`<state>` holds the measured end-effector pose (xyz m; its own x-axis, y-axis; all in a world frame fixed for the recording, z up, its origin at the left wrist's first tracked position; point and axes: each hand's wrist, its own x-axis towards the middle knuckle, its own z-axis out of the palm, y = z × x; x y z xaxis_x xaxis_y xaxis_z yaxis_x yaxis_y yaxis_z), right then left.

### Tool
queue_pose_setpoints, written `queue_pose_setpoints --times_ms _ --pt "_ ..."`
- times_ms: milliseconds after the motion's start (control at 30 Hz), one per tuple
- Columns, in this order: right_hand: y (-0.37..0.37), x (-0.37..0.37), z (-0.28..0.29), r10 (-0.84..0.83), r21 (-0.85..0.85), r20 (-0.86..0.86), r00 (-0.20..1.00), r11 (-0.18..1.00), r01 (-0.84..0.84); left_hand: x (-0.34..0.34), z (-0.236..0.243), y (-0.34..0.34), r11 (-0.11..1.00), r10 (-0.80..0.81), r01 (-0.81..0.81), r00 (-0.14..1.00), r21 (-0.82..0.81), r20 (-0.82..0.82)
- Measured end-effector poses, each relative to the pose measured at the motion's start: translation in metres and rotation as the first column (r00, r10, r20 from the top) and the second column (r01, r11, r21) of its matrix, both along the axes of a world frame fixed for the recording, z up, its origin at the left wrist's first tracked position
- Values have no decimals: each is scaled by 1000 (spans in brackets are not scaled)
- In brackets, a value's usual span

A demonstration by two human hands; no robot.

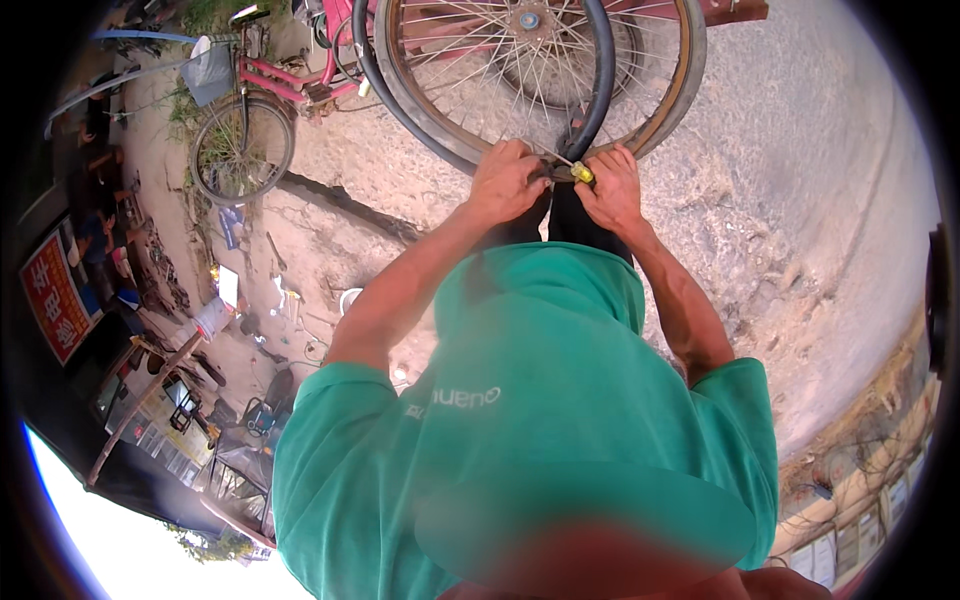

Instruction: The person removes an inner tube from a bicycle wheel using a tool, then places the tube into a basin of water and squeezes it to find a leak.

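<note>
A spoked bicycle wheel point(690, 75) with a worn brown rim stands in front of me, its near edge at my hands. A black inner tube point(604, 60) hangs partly out of it, looping across the spokes. My left hand point(507, 182) is closed on the tire at the near edge of the rim. Just right of it, my right hand point(612, 187) is closed around a screwdriver point(582, 172) with a yellow handle. Its thin shaft points left along the rim toward my left hand. The tip is too small to make out.
A pink bicycle point(285, 82) with a grey basket point(208, 75) stands at the far left. A dark strip point(345, 208) lies on the rough ground point(780, 190). Tools and scraps are scattered at left near a red sign point(55, 295).
</note>
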<state>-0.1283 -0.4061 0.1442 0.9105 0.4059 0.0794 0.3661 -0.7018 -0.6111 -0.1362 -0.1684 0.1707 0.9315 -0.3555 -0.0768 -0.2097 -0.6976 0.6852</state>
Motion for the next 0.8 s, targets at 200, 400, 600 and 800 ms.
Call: queue_pose_setpoints --times_ms 200,400,600,800 --pt "2 1 -1 17 18 8 1000 1000 -17 0 -26 -15 994 -3 18 990 103 -141" --pt "2 3 -5 9 21 45 999 1000 -10 -29 -21 -31 973 -64 83 993 213 -98" --pt "6 4 -9 58 5 45 997 998 -59 -16 -19 -31 929 -138 251 916 272 -376" --pt "1 4 -21 120 15 104 987 992 -122 -37 -46 -38 921 -145 188 979 342 -146"
